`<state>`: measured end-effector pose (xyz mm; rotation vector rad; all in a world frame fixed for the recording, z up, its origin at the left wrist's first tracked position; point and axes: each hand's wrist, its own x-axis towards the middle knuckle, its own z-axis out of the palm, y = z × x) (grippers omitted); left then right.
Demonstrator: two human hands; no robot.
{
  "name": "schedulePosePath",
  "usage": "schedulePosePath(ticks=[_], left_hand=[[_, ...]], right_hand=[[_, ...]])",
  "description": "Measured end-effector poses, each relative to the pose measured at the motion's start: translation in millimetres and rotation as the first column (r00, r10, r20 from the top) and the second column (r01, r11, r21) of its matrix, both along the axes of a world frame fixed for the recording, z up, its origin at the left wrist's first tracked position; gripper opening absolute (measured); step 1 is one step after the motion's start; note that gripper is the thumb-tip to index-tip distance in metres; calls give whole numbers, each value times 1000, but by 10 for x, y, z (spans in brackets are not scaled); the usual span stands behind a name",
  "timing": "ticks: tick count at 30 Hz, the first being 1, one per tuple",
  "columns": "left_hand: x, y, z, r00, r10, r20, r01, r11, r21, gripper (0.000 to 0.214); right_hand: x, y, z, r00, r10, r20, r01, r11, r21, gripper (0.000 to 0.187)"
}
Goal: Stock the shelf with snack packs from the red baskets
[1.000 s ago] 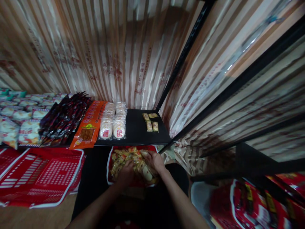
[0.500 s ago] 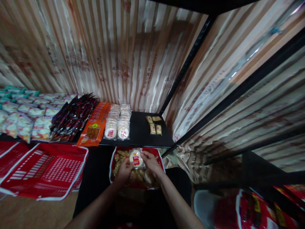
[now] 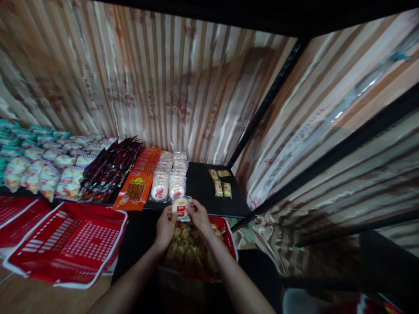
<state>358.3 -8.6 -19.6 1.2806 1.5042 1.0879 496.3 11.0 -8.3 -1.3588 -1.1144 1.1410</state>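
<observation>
Between my hands is a round white rice cracker packet (image 3: 180, 209), clear-wrapped with a red label. My left hand (image 3: 166, 226) pinches its left edge, and my right hand (image 3: 199, 214) pinches its upper right edge. They hold it at the front edge of a black shelf (image 3: 199, 194), just in front of two rows of similar rice cracker packets (image 3: 160, 190). Below my forearms sits a red basket (image 3: 231, 242) with a white rim, holding several small yellowish-green wrapped snacks (image 3: 183, 248). My right forearm covers part of its contents.
Left of the crackers lie an orange snack bag (image 3: 137, 183), dark shiny packets (image 3: 109, 168) and white chip bags (image 3: 68, 181). Several small yellow packets (image 3: 218, 188) rest on the right. Another red basket (image 3: 81, 244) stands lower left. A black post (image 3: 268, 96) rises at the shelf corner.
Both hands have lifted the rice cracker packet from over the basket up to the shelf's front edge. The view has shifted, so the shelf and its goods appear lower and farther right.
</observation>
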Motion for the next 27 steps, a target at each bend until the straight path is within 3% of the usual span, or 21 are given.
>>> schedulePosePath(ticks=[4, 8, 12, 17, 27], left_hand=[[-46, 231, 86, 983, 58, -175, -45, 996, 75, 26], [-73, 385, 15, 956, 97, -277, -52, 985, 165, 25], [-63, 399, -83, 934, 114, -340, -34, 972, 232, 33], [-30, 365, -98, 895, 82, -439, 67, 947, 313, 38], [-4, 449, -25, 844, 97, -527, 80, 950, 303, 40]], right_hand=[[-85, 250, -14, 998, -36, 59, 38, 999, -29, 33], [-133, 379, -46, 956, -87, 279, 109, 992, -62, 28], [-144, 409, -35, 881, -99, 463, 126, 992, -28, 22], [-164, 402, 3, 722, -171, 670, 165, 984, 73, 21], [-184, 493, -92, 784, -237, 573, 190, 972, 141, 24]])
